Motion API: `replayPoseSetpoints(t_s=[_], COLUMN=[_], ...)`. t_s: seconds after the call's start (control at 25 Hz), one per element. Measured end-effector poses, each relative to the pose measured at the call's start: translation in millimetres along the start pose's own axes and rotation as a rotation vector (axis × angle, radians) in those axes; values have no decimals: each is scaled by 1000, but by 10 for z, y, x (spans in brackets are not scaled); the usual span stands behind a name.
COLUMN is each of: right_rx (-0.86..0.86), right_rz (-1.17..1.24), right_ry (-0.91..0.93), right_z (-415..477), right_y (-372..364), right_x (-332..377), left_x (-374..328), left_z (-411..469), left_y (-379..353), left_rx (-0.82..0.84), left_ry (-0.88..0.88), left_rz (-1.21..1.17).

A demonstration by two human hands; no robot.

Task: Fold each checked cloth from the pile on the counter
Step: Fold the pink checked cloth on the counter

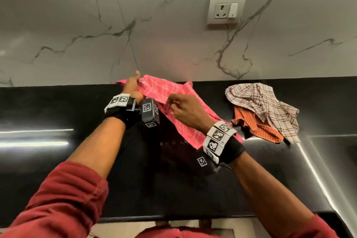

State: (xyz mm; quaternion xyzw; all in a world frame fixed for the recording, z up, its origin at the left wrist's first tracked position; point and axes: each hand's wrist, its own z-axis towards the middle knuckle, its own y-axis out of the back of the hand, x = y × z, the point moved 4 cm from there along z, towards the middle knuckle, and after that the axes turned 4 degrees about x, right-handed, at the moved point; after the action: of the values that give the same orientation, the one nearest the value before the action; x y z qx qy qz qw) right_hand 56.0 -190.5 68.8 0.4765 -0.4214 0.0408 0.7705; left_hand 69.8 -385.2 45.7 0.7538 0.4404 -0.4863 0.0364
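A pink checked cloth (166, 91) hangs lifted above the black counter (58, 114), stretched between both hands. My left hand (133, 87) grips its upper left edge near the wall, thumb up. My right hand (185, 110) pinches the cloth's near edge with curled fingers, and the rest drapes down to the right past my wrist. To the right lies the pile: a white cloth with dark checks (264, 102) crumpled on top of an orange checked cloth (257, 127).
A marble wall (96, 25) rises behind the counter, with a socket and switch plate (226, 8) above the pile. A steel sink edge (332, 152) borders the counter at the right. Marker bands circle both wrists.
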Motion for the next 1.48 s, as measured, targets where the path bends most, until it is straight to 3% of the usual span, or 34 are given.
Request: replayPoseSetpoints(t_s=[0.08, 0.16, 0.28, 0.4, 0.52, 0.6, 0.68, 0.8, 0.92, 1.0, 1.12, 1.2, 1.36, 1.48], right_rx=[165, 150, 8, 20, 242, 174, 6, 101, 51, -49, 102, 71, -206, -111], right_rz=[-20, -38, -54, 41, 163, 346, 522, 681, 720, 709, 763, 710, 367, 465], right_ry=[-85, -108, -79, -136, -276, -292, -275, -209, -151, -169, -226, -246, -197, -248], right_z=[139, 337, 589, 677, 670, 654, 639, 650, 709, 743, 757, 768, 850, 862], right_y=[-30, 23, 83, 151, 261, 377, 474, 464, 485, 526, 503, 515, 614, 626], right_x=[38, 90, 264, 288, 163, 82, 43, 49, 94, 44, -60, -97, -100, -193], left_x=[-242, -374, -91, -36, -301, -442, -473, -448, -318, -298, -321, -323, -218, -242], left_z=[70, -15, -351, -477, -382, -343, -333, -305, -315, -286, -263, -306, -348, -261], left_y=[43, -48, -312, -224, -59, 4, -61, -235, -408, -451, -449, -512, -613, -549], left_rx=[-122, -196, 97, 3, -102, -104, 3, 247, 535, 455, 102, -30, -99, -61], left_ry=[-198, -436, -640, -711, -710, -696, -688, -650, -341, -362, -550, -615, -739, -649], left_rz=[273, 720, 1061, 980, 987, 1001, 1088, 1185, 706, 716, 1028, 1093, 1101, 923])
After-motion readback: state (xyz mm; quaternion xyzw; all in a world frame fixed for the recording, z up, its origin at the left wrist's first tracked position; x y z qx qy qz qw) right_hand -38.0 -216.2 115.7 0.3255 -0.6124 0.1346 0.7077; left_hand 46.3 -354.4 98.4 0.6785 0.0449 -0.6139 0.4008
